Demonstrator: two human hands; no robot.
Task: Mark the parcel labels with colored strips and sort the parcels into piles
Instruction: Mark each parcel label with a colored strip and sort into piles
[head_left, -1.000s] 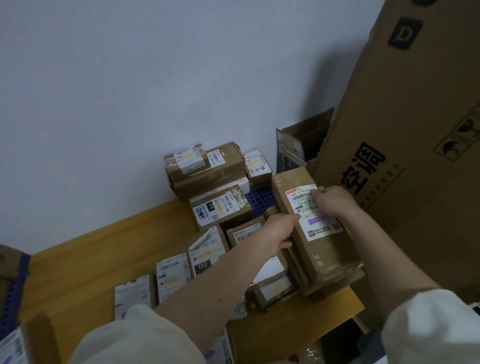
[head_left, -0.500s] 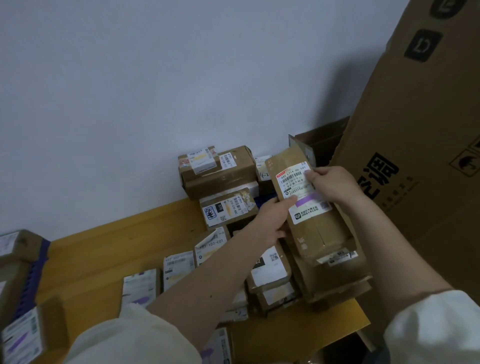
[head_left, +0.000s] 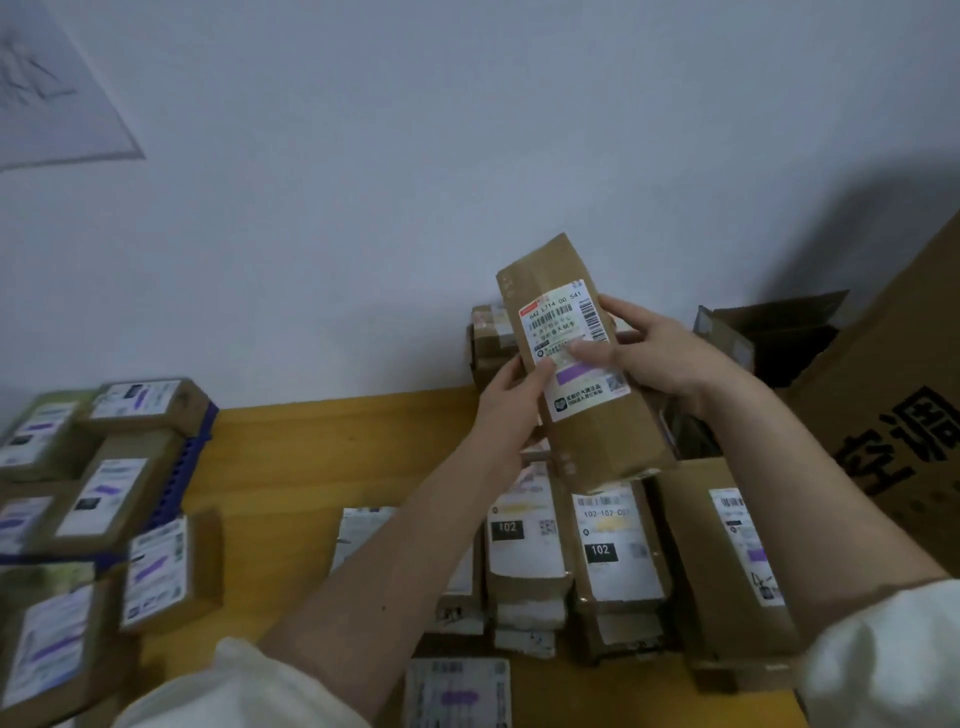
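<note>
Long brown parcel held up between both hands, above the table. Left hand gripping its left edge, thumb on the white label. Right hand clasped around the right side, thumb across the label just above a purple strip. Below the hands, stacked parcels; far left of them, a pile with purple marks.

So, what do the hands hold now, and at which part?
Both hold the long parcel: left hand at its left edge, right hand at its right edge.
</note>
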